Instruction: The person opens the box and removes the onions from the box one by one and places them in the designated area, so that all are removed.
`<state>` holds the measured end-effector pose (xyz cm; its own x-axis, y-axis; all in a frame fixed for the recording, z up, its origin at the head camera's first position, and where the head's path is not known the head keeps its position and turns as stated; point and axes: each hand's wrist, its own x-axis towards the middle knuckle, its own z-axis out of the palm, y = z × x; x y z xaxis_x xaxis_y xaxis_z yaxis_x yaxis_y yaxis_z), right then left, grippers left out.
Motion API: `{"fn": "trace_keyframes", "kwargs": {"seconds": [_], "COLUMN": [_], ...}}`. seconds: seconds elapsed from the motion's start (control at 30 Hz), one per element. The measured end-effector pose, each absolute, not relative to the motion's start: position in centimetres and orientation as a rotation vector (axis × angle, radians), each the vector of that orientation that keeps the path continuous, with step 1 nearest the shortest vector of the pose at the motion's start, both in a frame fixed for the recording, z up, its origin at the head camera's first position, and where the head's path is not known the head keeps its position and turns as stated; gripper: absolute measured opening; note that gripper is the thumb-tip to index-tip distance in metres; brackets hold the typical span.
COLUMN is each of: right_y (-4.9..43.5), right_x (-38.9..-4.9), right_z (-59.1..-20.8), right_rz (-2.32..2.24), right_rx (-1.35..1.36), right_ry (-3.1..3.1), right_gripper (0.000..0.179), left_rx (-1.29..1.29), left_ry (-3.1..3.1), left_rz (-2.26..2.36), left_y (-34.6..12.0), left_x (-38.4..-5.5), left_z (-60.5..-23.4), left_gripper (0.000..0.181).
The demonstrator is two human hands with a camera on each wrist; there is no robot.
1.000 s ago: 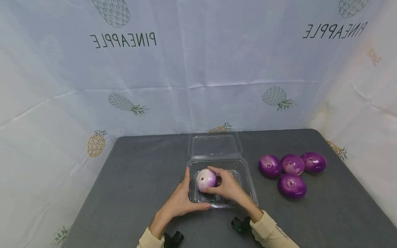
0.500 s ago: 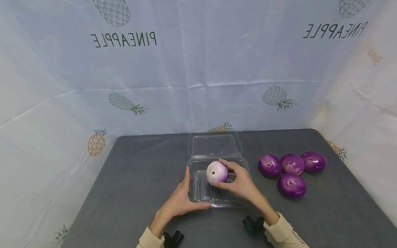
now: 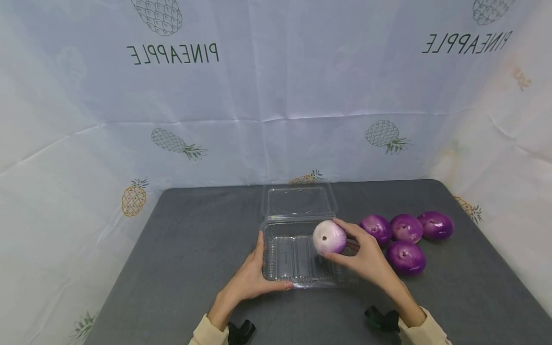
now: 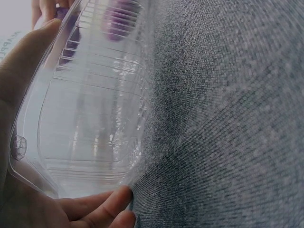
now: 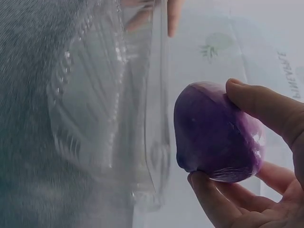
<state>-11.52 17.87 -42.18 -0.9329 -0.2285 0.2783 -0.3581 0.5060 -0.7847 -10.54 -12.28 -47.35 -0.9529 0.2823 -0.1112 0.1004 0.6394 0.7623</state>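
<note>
A clear plastic clamshell container stands with its lid laid back on the grey table. At its front left corner my left hand holds it, thumb along the front edge and fingers along the left side; the left wrist view shows the thumb at the rim and fingertips low on the wall. Over the container's right part, my right hand grips a glossy purple-and-white onion between thumb and fingers. In the right wrist view this onion is raised beside the container's rim, its purple side showing.
Several more purple onions sit grouped on the table to the right, the nearest onion in front of the others. Beyond the table's back edge hangs a white cloth printed with pineapples. The open lid lies behind the container.
My right hand has lifted the onion from the left part of the container and carried it up and to the right. The left hand and the container have stayed in place.
</note>
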Motion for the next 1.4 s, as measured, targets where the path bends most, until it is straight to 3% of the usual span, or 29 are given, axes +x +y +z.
{"fn": "trace_keyframes", "kwargs": {"seconds": [1.4], "right_y": [27.4], "right_x": [-8.0], "right_z": [-40.9], "right_rz": [1.238], "right_rx": [0.152], "right_ry": [-2.529], "right_gripper": [0.081], "left_rx": [0.303], "left_ry": [2.630], "left_rz": [1.210], "left_y": [-12.2], "left_x": [-10.5], "left_z": [-47.3], "left_gripper": [0.149]}}
